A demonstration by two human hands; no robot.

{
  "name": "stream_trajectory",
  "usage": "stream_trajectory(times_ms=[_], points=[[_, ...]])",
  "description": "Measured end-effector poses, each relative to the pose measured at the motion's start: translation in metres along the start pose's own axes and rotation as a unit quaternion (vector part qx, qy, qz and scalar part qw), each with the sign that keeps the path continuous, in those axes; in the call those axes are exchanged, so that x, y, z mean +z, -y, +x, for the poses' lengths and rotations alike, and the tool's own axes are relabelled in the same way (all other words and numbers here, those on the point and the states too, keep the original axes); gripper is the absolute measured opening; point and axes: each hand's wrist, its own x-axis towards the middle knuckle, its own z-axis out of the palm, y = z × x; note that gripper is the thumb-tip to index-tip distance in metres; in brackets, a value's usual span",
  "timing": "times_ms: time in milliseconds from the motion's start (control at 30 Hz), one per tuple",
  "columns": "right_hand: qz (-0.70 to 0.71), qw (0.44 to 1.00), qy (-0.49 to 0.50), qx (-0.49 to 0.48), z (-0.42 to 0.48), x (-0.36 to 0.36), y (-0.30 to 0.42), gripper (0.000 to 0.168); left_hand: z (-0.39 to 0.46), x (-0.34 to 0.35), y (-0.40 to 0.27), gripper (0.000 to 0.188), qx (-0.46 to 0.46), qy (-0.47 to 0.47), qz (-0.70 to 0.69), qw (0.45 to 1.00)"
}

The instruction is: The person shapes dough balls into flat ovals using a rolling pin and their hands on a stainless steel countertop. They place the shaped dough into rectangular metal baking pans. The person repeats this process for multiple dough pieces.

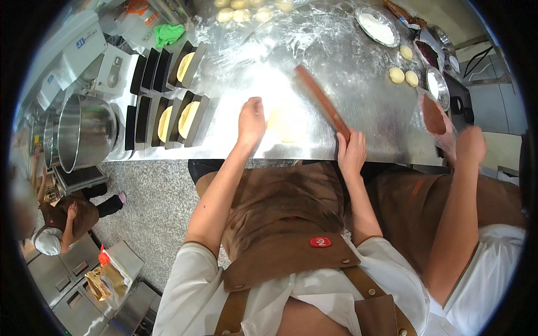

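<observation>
A reddish-brown wooden rolling pin (319, 96) slants up and to the left, my right hand (352, 151) closed around its near end. On the steel worktable (269, 67) before me lies a flat round of pale dough (288, 122), partly washed out by glare. My left hand (252, 121) is at the left edge of this round, fingers curled. Blur and glare hide whether it pinches the dough. The pin is raised or held off to the right of the round, not over it.
Dark metal tins (180, 122), some with pale dough, stand left beside a steel mixing bowl (86, 130). Dough balls (241, 16) lie at the back, others (396, 75) right, near a flour bowl (376, 27). A co-worker's hand (470, 145) is near a brown-filled bag (435, 115).
</observation>
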Motion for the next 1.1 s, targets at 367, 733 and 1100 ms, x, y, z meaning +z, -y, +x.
stream_trajectory(times_ms=[367, 733, 1100], points=[[-0.007, 0.996, -0.059, -0.06, 0.045, 0.009, 0.041, 0.024, -0.006, 0.012, -0.04, 0.023, 0.174, 0.154, 0.141, 0.962], [0.179, 0.981, -0.009, -0.077, 0.022, 0.031, 0.076, 0.026, -0.056, 0.006, 0.03, 0.035, -0.032, 0.006, -0.155, 0.987], [-0.009, 0.978, 0.171, -0.119, 0.012, 0.064, 0.105, 0.068, -0.078, 0.009, 0.013, 0.069, 0.286, 0.075, 0.303, 0.906]])
